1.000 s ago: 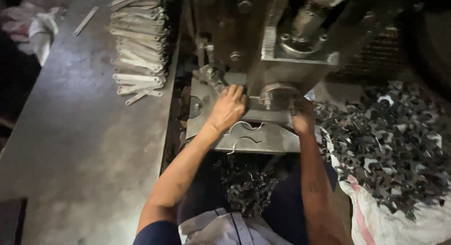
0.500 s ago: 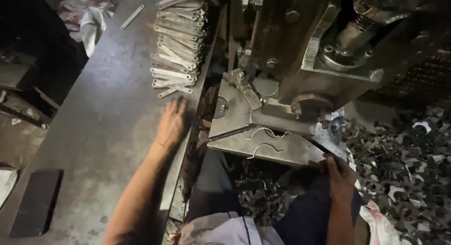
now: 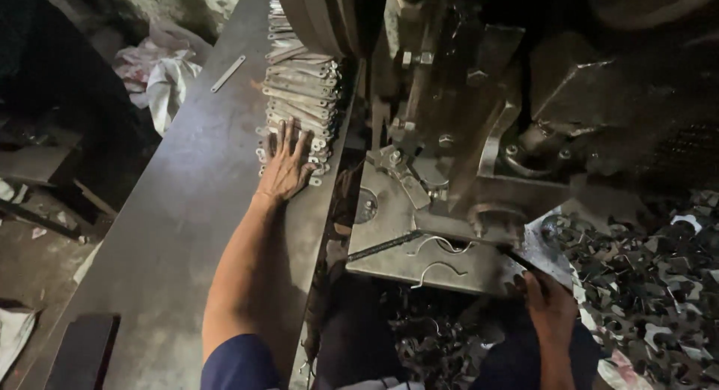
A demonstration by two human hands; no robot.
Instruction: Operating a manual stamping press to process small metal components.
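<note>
- Metal strips [image 3: 298, 109]: flat, pale blanks with holed ends, stacked in a shingled row on the counter [image 3: 172, 233], running from about 12 o'clock down to the left hand. My judgement is that the row lies along the counter's right edge so each blank is one short reach from the press.
- Left hand [image 3: 286, 169]: laid palm down on the near end of the row, fingers [image 3: 290, 139] spread flat over the lowest strips. Fingers are released, pressing or feeling rather than pinching; no strip is lifted clear that I can see.
- Right hand [image 3: 550, 304]: at about 4 o'clock from the left hand, at the near right corner of the press's steel bed plate [image 3: 419, 251]. Fingers curl over something dark at the plate edge. I cannot tell whether they grasp a part or only rest there; too dim.
- Press [image 3: 479, 135]: heavy dark tooling stands over the bed plate, at 2 o'clock from the left hand. Curved cut-outs show in the plate's face, likely the shape being punched.
- Punched scrap [image 3: 659, 278]: a heap of small curved offcuts at 3 o'clock beyond the right hand, with more below the plate. It probably lies where it drops from the die.
- Single loose strip [image 3: 228, 73] lies apart at 11 o'clock on the counter, near crumpled cloth [image 3: 161, 75].
</note>
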